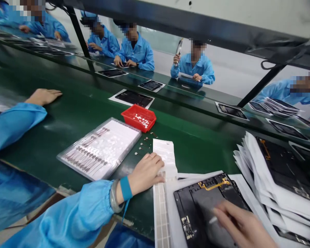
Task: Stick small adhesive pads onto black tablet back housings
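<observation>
My left hand (144,174) lies on a white backing strip (165,153), fingers flat and thumb apart. Grid-like rows of beige square stickers (162,213) run down this strip toward me. Over a black tablet back housing (196,203) hovers my right hand (237,220), blurred, thumb and finger pinched at a small whitish piece (213,219). An orange flex cable (214,185) sits near the housing's top edge. White sheets (174,199) lie beneath the housing. Small round coin-like parts (141,144) with leads are scattered beyond my left hand.
A red bin (126,115) holds small white pieces. Left of it, a clear tray (113,137) carries rows of wired round parts. Stacked housings with paper (255,172) rise at right. Another person's hand (45,96) rests at far left. Co-workers in blue sit across the line.
</observation>
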### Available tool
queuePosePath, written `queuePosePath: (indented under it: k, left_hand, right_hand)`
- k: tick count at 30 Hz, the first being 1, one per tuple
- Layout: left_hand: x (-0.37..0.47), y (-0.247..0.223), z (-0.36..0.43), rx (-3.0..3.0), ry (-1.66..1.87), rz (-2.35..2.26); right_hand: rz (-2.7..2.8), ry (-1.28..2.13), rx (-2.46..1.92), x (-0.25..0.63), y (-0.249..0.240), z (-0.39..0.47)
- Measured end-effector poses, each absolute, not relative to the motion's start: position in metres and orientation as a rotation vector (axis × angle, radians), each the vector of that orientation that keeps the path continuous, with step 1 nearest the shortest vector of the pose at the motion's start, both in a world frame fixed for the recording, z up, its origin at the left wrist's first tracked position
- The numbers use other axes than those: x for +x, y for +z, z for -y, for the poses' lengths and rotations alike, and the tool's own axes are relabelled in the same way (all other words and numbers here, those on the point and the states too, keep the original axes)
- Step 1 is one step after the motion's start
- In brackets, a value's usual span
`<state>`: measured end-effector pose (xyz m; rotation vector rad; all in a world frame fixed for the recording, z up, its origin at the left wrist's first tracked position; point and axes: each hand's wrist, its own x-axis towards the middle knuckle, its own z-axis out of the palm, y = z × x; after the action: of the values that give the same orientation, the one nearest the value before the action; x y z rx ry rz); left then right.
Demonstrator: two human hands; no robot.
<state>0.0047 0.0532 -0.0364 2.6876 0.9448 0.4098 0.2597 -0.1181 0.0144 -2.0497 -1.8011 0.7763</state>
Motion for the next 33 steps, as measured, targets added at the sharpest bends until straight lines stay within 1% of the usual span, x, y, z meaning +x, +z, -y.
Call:
queuePosePath:
  k: [5, 8, 12, 15, 21, 27, 33]
  left_hand:
    - [0.009, -0.045, -0.047, 2.700, 0.407, -1.000]
    - [0.012, -0.047, -0.051, 2.730, 0.398, -0.983]
    - [0.006, -0.047, -0.050, 2.738, 0.411, -0.993]
    - [-0.001, -0.047, -0.049, 2.739, 0.411, -0.966]
    - [0.005, -0.050, -0.051, 2.732, 0.432, -0.841]
    - [0.016, -0.053, -0.058, 2.744, 0.471, -0.797]
    - [0.016, -0.053, -0.062, 2.780, 0.497, -0.752]
  right_hand:
    - [2.238, 0.431, -1.729, 0.210, 0.005, 0.046]
    - [2.348, 0.246, -1.672, 0.195, -0.008, 0.019]
    - [2.422, 0.132, -1.661, 0.186, -0.025, 0.003]
    - [2.458, 0.072, -1.660, 0.183, -0.033, 0.000]
    - [2.498, 0.056, -1.675, 0.188, -0.036, 0.003]
    - [2.422, -0.121, -1.691, 0.198, -0.036, 0.012]
    - [2.362, -0.006, -1.724, 0.199, -0.031, 0.009]
